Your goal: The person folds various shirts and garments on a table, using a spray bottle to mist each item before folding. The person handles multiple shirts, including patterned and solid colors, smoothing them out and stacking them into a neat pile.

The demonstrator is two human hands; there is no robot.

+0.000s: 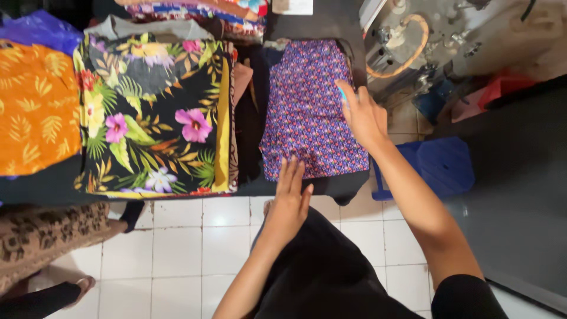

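A person's left hand (pixel 289 198) lies flat, fingers spread and holding nothing, on the near edge of a folded purple patterned cloth (pixel 310 106) on the dark desk (pixel 41 189), while the right hand (pixel 363 115) presses the cloth's right edge with what looks like a small blue object in its grip. The cloth looks already folded square and appears only to need smoothing. A black floral stack (pixel 153 112) sits just left, a blue stool (pixel 440 165) crowds the right, and tiled floor (pixel 189 248) lies below.

Single head view, looking steeply down, close over fabric stacks (pixel 159 112).
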